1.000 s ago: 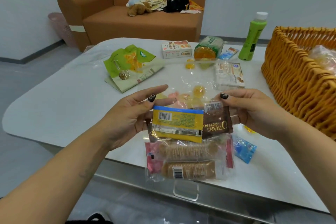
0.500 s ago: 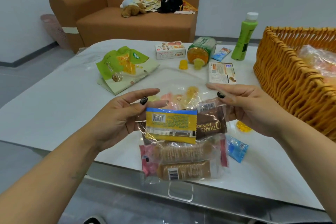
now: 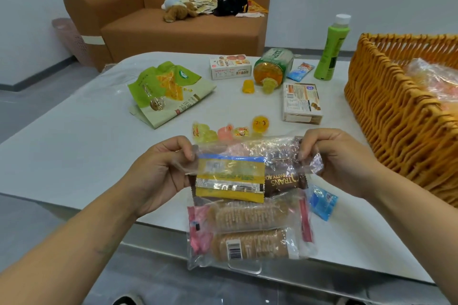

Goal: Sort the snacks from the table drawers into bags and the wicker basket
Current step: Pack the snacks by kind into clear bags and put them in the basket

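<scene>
— What's the head camera showing?

— My left hand point(image 3: 158, 176) and right hand point(image 3: 339, 163) each pinch a top corner of the clear bag point(image 3: 247, 205), fingers point(image 3: 190, 153) curled on the plastic. It hangs over the table's point(image 3: 74, 146) near edge, holding a yellow packet point(image 3: 230, 181), a brown bar point(image 3: 285, 181) and two cracker packs point(image 3: 247, 230).

— Which step is that?

— Closing the mouth, I'd judge. Next I'd press the strip flat end to end, evenly.

— And the rest?

— Jelly cups point(image 3: 223, 132) lie just beyond the bag; the wicker basket point(image 3: 396, 111) stands at the right edge.
</scene>
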